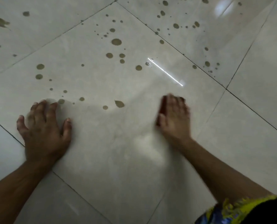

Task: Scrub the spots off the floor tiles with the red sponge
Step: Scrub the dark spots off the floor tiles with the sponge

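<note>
My right hand (173,115) presses the red sponge (163,105) flat on the pale glossy floor tiles (118,159), fingers straight and together, blurred. The nearest brown round spots (119,103) lie left and slightly farther. My left hand (44,126) rests spread, empty.

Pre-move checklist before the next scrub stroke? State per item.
1. Red sponge under the right hand: ok, red edge shows at the hand's left side.
2. Grip on the sponge: cannot tell, the hand is motion-blurred and covers most of it.
3. Left hand braced flat on the floor tile, fingers spread: ok.
4. Spots cleared: not ok, many brown spots remain, nearest a teardrop spot and a round spot left of the sponge.
5. Tile area nearest the person between the hands: ok, no spots visible.
6. Path from sponge to those spots: ok, nothing in between.
</note>
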